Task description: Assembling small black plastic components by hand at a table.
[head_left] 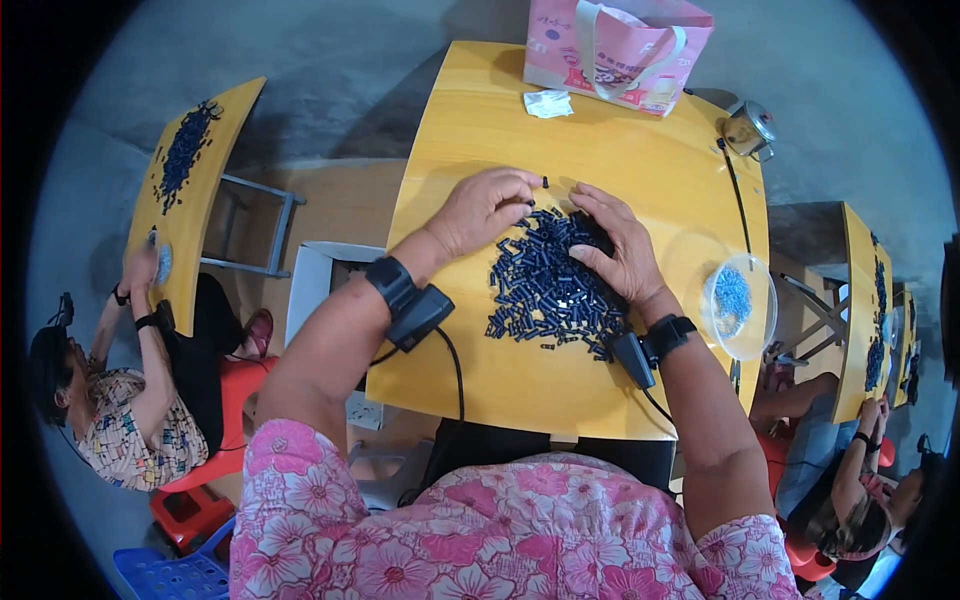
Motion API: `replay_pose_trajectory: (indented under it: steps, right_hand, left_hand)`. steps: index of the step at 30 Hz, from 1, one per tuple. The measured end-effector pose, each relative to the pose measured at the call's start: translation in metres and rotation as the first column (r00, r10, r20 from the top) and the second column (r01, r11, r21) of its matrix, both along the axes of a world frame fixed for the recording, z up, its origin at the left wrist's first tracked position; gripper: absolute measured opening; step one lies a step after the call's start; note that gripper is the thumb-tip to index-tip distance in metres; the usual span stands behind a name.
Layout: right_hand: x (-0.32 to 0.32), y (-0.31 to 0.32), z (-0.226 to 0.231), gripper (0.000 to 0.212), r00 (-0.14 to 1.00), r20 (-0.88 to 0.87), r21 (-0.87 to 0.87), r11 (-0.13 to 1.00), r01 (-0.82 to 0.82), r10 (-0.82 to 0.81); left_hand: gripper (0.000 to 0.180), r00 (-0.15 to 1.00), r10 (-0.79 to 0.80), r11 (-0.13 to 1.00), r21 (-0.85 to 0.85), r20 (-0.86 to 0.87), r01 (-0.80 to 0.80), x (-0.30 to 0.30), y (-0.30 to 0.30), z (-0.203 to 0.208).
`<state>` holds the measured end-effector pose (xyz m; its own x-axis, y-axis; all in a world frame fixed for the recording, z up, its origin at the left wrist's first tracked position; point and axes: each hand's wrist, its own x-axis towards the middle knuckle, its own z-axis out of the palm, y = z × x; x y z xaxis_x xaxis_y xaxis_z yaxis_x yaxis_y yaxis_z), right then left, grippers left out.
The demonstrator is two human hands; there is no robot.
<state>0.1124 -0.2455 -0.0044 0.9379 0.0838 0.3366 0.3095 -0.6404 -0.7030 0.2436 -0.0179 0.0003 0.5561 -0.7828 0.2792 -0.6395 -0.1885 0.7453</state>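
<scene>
A heap of small, short black cylindrical pieces (560,285) lies on the yellow table (450,380) in front of me. My left hand (487,208) is at the heap's far left edge, its fingers curled in toward the thumb. One small black piece shows at the thumb tip, and another black piece (545,182) is at the index fingertip. My right hand (618,245) is cupped over the heap's far right side, fingers and thumb apart, covering some of the pieces. Each wrist wears a black strap with a boxy device.
A clear round tub with small blue pieces (733,300) stands right of my right forearm. Across the table are a pink bag (620,50), a white packet (548,103), a metal cup (750,130) and a black cable (735,190). People work at tables on both sides.
</scene>
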Motion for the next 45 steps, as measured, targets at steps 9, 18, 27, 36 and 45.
replay_pose_trajectory:
  steps: [9, 18, 27, 36, 45]
  right_hand:
    - [0.006, 0.003, -0.002, 0.057, 0.999, 0.039, -0.052, 0.999, -0.006, 0.008]
    - [0.004, 0.002, -0.002, 0.05, 0.999, 0.049, -0.008, 1.0, -0.011, 0.012]
    - [0.001, 0.007, 0.0, 0.049, 0.999, 0.033, 0.036, 0.999, -0.024, 0.023]
    - [0.008, -0.002, -0.01, 0.047, 0.998, 0.056, 0.008, 1.0, 0.007, -0.008]
    - [0.007, 0.008, -0.002, 0.041, 1.0, -0.003, 0.066, 0.998, -0.001, 0.002]
  left_hand:
    - [0.011, 0.992, 0.118, 0.98, -0.157, -0.037, -0.122, -0.061, -0.002, -0.003]
    - [0.013, 0.991, 0.127, 0.979, -0.167, 0.034, -0.12, -0.001, -0.033, 0.0]
    - [0.01, 0.998, -0.064, 0.998, -0.006, -0.005, 0.064, 0.04, -0.053, -0.008]
    - [0.01, 0.985, -0.133, 0.991, 0.004, -0.113, 0.134, -0.019, -0.003, 0.0]
    - [0.008, 0.993, 0.096, 0.994, -0.054, -0.073, -0.1, -0.081, 0.011, 0.002]
